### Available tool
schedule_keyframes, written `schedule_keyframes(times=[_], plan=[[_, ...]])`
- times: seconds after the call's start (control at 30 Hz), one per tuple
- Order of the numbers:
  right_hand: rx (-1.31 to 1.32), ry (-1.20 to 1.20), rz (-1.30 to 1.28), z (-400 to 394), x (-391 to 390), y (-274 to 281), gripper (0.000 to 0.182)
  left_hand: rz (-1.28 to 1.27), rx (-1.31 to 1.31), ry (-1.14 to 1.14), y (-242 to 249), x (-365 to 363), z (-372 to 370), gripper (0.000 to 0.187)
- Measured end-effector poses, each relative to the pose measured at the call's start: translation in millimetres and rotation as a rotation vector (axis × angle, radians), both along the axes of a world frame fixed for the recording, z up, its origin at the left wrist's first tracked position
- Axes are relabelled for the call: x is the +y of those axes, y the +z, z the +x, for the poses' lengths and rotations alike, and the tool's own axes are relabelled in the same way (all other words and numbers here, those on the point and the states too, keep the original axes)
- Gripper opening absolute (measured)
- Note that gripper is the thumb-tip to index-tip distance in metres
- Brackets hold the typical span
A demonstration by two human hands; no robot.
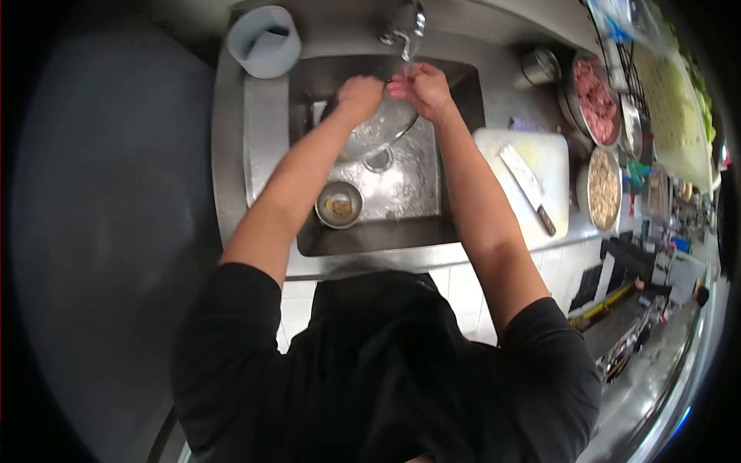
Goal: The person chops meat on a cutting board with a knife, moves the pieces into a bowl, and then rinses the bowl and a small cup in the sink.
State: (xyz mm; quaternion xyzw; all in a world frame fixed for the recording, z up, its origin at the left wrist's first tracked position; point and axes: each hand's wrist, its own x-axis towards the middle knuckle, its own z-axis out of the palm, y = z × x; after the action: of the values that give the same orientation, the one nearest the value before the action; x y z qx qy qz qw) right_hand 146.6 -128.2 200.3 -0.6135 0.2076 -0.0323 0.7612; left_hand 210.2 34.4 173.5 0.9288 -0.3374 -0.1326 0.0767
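Note:
Both hands are close together under the tap (407, 42), over the far part of a steel sink. My left hand (360, 94) is closed with its back towards me, and its fingertips are hidden. Facing it, my right hand (422, 86) has its palm partly turned up and its fingers bent inward. A small dark bit shows between the hands, too small to name. Below them a large round bowl (378, 131) with a thin rim sits tilted in the sink, wet and shiny. Nearer to me stands a small metal bowl (338, 207) with yellowish-brown pieces in it.
Right of the sink (461, 231), a knife (527, 185) lies on a white cutting board (494, 147). Beyond are a bowl of pink meat (594, 100), a bowl of pale chopped food (603, 189) and a metal cup (539, 68). A white tub (264, 58) stands back left. Another person (679, 274) is far right.

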Motion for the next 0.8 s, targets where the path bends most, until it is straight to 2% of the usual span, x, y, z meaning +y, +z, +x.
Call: schedule_keyframes(times=[0.03,0.07,0.1,0.13,0.17,0.2,0.23,0.27,0.33,0.4,0.43,0.5,0.53,0.6,0.67,0.73,0.77,0.8], plan=[[0.042,-0.045,0.206,15,4,-4,0.022,-0.048,0.000,0.128,-11,23,-4,0.027],[0.088,-0.081,0.412,32,10,-8,0.020,0.004,0.111,0.231,-28,42,-1,0.027],[0.082,-0.086,0.451,43,17,-13,0.028,-0.052,0.284,0.459,-44,60,-3,0.028],[0.067,-0.051,0.450,48,30,-6,0.028,-0.121,0.523,0.687,-43,78,-8,0.028],[0.054,0.062,0.289,48,42,2,0.033,-0.119,0.783,0.783,-27,96,-15,0.030],[0.041,0.166,0.126,49,53,10,0.039,-0.158,0.849,0.834,-57,111,-24,0.033],[0.033,0.168,-0.062,58,81,27,0.045,-0.378,0.951,0.976,-74,118,-41,0.037],[-0.050,0.188,-0.137,68,107,49,0.046,-0.606,1.048,1.107,-90,124,-61,0.042],[-0.301,0.297,-0.467,111,149,64,0.040,-0.891,1.242,1.132,-131,135,-101,0.051],[-0.575,0.402,-0.959,163,189,72,0.031,-0.996,1.187,1.291,-87,128,-134,0.060],[-0.588,0.404,-0.957,188,205,70,0.031,-1.074,1.226,1.300,-94,129,-149,0.059],[-0.270,0.990,-1.538,233,229,54,0.029,-1.182,1.387,1.301,-135,135,-174,0.055],[-0.279,0.984,-1.544,252,236,37,0.029,-1.219,1.511,1.291,-154,136,-181,0.054],[-0.222,1.067,-1.704,277,245,5,0.032,-1.309,1.575,1.371,-162,138,-193,0.049],[-0.262,1.111,-1.713,269,252,22,0.032,-1.308,1.570,1.378,-147,140,-192,0.052],[-0.329,0.968,-1.699,263,241,30,0.019,-1.300,1.478,1.364,-137,139,-195,0.056],[-0.329,0.974,-1.703,265,236,39,0.019,-1.295,1.484,1.337,-133,140,-192,0.064],[-0.372,0.971,-1.762,258,231,65,0.024,-1.298,1.499,1.346,-135,141,-189,0.064]])
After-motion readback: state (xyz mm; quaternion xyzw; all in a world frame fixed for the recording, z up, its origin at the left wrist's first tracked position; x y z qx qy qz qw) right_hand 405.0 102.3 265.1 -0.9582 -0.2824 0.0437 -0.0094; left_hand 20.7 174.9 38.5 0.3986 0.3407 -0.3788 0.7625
